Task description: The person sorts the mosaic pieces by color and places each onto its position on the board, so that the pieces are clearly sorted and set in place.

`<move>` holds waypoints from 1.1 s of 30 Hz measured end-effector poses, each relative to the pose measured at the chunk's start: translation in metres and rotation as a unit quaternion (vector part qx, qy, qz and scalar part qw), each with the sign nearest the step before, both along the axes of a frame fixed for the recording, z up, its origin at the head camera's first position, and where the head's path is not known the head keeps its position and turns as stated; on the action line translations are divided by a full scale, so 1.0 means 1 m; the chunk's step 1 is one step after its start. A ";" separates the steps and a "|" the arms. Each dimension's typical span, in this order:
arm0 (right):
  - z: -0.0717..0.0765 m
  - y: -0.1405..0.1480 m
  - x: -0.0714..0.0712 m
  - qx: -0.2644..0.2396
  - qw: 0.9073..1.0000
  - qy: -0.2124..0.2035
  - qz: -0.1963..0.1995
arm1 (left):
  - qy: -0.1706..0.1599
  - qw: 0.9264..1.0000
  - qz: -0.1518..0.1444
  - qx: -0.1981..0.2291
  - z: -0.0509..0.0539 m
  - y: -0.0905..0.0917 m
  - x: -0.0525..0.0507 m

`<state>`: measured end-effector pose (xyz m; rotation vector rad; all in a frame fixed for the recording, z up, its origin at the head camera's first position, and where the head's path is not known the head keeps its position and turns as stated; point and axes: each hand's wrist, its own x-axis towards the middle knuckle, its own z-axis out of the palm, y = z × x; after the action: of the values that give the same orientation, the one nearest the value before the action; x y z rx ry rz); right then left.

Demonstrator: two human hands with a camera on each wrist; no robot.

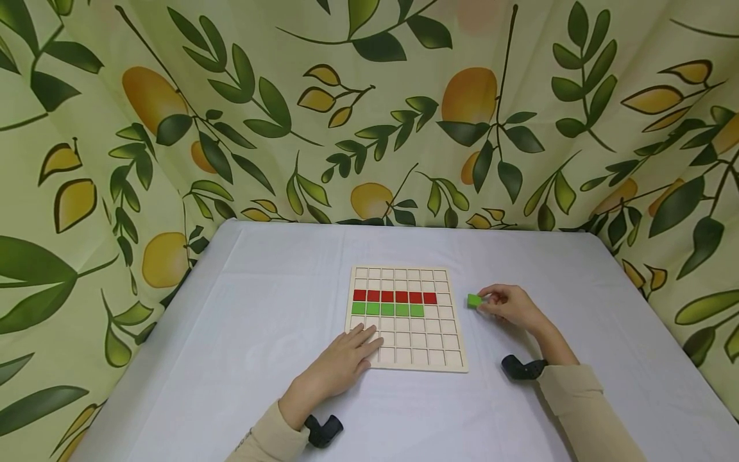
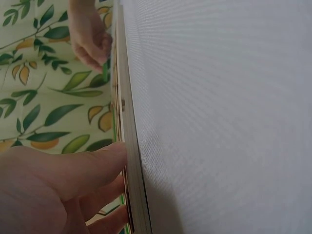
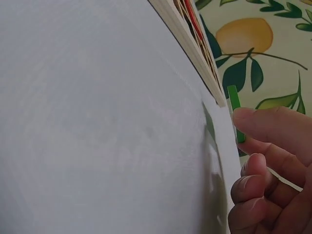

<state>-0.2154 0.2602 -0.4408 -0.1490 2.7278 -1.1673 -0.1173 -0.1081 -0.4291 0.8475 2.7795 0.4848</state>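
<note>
A wooden grid board [image 1: 411, 356] lies flat on the table, its square cells in rows. One row holds several red tiles [image 1: 402, 297]; directly below it is a row of several green tiles [image 1: 388, 309]. My left hand [image 1: 340, 360] rests with straight fingers on the board's lower left corner; in the left wrist view the thumb [image 2: 92, 163] lies near the board's edge. To the right of the board, my right hand [image 1: 514, 305] pinches a single green tile [image 1: 474, 301] between thumb and fingers. The right wrist view shows that green tile [image 3: 232, 97] held just above the cloth.
A white cloth [image 1: 260, 289] covers the table. Behind and beside it hangs a curtain [image 1: 404, 128] with a leaf and fruit print. Each wrist wears a black camera mount, one on the left [image 1: 324, 431] and one on the right [image 1: 522, 367].
</note>
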 end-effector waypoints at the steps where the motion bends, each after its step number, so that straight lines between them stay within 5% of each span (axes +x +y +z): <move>1: 0.000 -0.001 0.000 0.000 1.000 0.001 0.000 | 0.000 1.000 0.000 0.000 0.000 0.000 0.000; 33: 0.004 -0.024 0.012 -0.012 1.000 -0.002 0.016 | -0.003 1.000 0.001 -0.002 0.001 0.000 0.000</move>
<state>-0.2031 0.2365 -0.4367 -0.1917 2.6978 -1.1904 -0.1172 -0.1080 -0.4282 0.8417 2.7758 0.4821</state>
